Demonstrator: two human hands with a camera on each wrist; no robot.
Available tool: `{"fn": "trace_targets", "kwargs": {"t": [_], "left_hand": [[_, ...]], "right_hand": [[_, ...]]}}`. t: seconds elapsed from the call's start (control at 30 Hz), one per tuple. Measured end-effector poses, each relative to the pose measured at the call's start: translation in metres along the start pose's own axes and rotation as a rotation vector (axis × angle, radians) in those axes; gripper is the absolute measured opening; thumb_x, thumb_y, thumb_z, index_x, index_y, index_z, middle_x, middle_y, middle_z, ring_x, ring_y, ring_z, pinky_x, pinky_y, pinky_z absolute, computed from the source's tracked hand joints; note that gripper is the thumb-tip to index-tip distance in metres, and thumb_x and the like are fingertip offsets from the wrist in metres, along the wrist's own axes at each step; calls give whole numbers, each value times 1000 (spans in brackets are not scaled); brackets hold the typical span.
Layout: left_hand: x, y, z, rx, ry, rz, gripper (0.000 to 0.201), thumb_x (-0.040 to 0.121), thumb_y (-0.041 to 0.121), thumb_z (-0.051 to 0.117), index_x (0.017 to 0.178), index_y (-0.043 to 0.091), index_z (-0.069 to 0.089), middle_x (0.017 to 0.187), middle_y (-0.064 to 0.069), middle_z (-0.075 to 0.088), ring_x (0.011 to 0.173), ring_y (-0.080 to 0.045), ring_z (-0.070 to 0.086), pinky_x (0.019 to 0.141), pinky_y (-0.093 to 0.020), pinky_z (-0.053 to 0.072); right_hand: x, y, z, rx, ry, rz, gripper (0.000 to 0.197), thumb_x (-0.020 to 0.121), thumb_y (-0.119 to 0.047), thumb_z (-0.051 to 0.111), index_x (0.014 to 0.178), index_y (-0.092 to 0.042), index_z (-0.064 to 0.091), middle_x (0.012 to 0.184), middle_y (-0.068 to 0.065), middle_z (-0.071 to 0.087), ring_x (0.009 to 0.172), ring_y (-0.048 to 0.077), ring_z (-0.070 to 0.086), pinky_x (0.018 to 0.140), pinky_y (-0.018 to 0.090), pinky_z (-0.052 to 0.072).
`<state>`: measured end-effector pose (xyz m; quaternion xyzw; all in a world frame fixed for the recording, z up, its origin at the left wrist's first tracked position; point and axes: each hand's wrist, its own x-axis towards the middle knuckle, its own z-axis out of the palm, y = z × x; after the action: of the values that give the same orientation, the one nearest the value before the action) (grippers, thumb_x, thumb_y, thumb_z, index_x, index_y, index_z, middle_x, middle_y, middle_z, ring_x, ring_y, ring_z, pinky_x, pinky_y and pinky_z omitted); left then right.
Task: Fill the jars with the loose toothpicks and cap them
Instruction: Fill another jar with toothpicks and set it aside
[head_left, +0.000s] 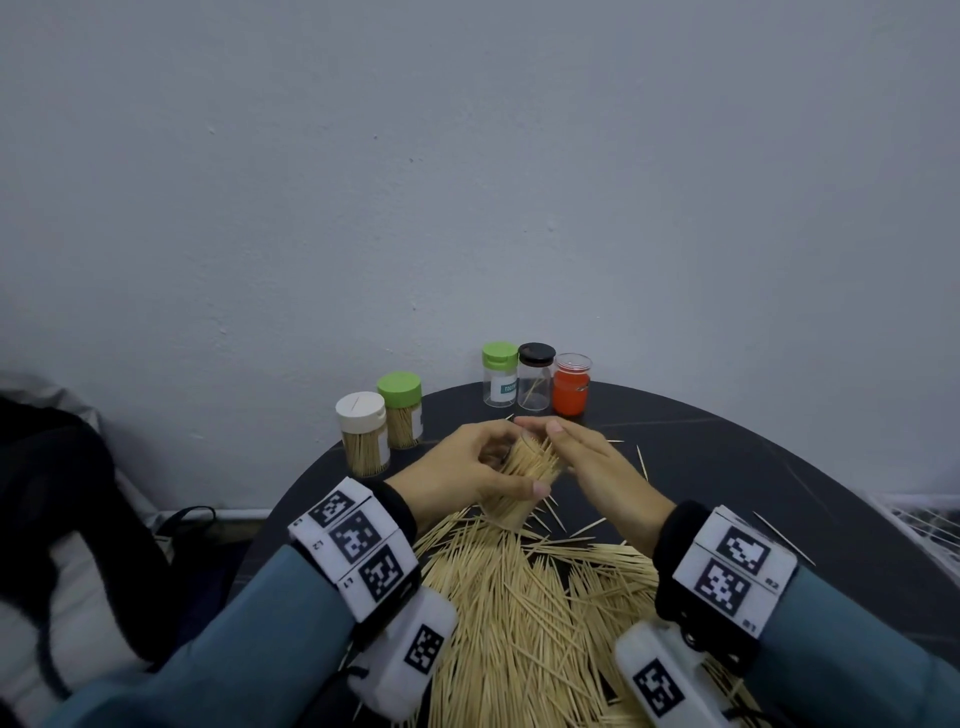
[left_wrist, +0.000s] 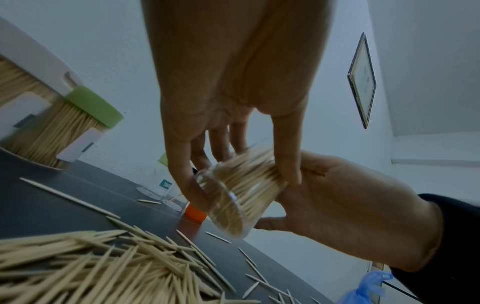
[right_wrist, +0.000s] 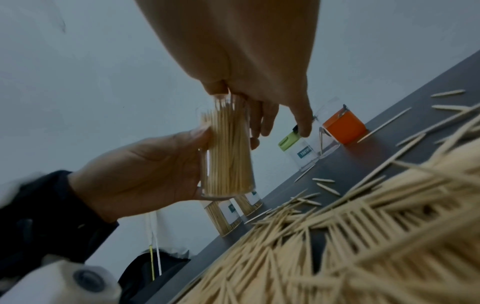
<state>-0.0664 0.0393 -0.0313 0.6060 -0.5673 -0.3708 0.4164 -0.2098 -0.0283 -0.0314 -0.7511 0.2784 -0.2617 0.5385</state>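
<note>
Up above the toothpick pile (head_left: 524, 613), the clear uncapped jar (head_left: 519, 483) tilts, packed with pale toothpicks; left hand (head_left: 467, 473) wraps around it, right hand (head_left: 597, 467) lays straight fingers at its open mouth.

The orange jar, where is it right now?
In the head view the orange jar stands at the table's far edge, rightmost of three, beside the black-lidded jar.

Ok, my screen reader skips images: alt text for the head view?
The left hand grips a clear jar packed with toothpicks while the right hand touches its mouth, above a loose toothpick pile on a dark round table.
</note>
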Motion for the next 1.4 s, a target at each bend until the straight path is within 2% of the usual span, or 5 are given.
{"fn": "trace_targets", "kwargs": {"t": [0.17,0.6,0.93,1.2,1.4], "left_hand": [[1,0,-1,-37,68,17,34,78,16,73,109,17,58,98,4,64,93,-8,60,81,-20,47],[5,-3,-8,-33,281,62,30,77,19,75,102,20,59,96,3,65,93,-12,59,85,-27,48],[1,-3,-13,115,340,99,45,76,15,76,116,16,57,94,11,57,92,-7,53,78,-16,42],[1,2,-13,37,371,76,43,73,18,79,110,18,57,98,2,59,98,-16,54,93,-32,44],[0,2,-13,78,366,64,40,73,16,79,104,21,55,92,6,55,94,-15,52,88,-30,43]], "right_hand": [[1,-7,-6,-41,25,-28,40,102,-30,25,137,-23,42,139,-11,44,124,0,38,94,14,27],[0,-14,-13,-360,18,-223,40,98,-14,43,137,-22,45,134,-16,43,127,-1,36,87,-7,26],[-8,-19,-7,-616,-96,-159,53,97,-14,46,142,-36,30,153,-9,24,143,5,12,115,43,-8],[-4,-23,-8,-711,75,-358,44,93,-7,48,133,-24,49,144,-15,39,137,1,25,93,11,1],[0,-16,-8,-787,79,-317,43,91,-10,49,131,-24,51,139,-11,42,132,8,30,116,37,9]]}}
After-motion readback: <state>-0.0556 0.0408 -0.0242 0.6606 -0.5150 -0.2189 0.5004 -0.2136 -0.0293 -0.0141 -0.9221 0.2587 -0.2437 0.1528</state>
